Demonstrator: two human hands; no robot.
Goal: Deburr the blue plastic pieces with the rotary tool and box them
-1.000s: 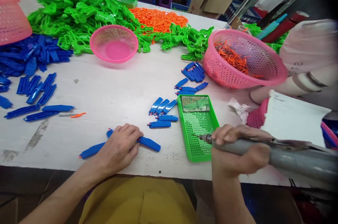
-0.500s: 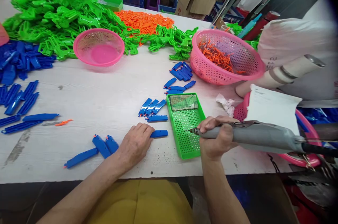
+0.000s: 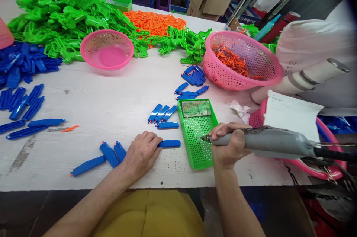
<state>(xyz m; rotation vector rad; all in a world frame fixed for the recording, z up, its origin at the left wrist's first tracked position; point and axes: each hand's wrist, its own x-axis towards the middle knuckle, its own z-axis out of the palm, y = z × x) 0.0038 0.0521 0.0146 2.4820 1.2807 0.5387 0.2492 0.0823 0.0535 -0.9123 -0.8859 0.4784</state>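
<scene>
My left hand [image 3: 141, 153] lies palm down on the white table [image 3: 111, 99], fingertips on the end of a blue plastic piece [image 3: 169, 143]. Two short blue pieces [image 3: 113, 153] and a long one [image 3: 87, 166] lie just left of that hand. My right hand [image 3: 230, 144] is closed round a grey electric screwdriver [image 3: 267, 142], whose tip points left over a green perforated tray [image 3: 198, 133]. A small packet of screws [image 3: 195, 108] sits at the tray's far end.
Blue pieces lie in a row [image 3: 163, 115] and in a small heap [image 3: 192, 75] beyond the tray. A pink basket of orange parts [image 3: 241, 60], a smaller pink basket [image 3: 106, 49], green [image 3: 69, 17] and orange [image 3: 154, 21] piles fill the back. Another person's arm [image 3: 301, 79] rests at right.
My left hand slid right from the blue pieces it covered, uncovering two short ones, and now touches another blue piece near the tray. The screwdriver stays over the tray.
</scene>
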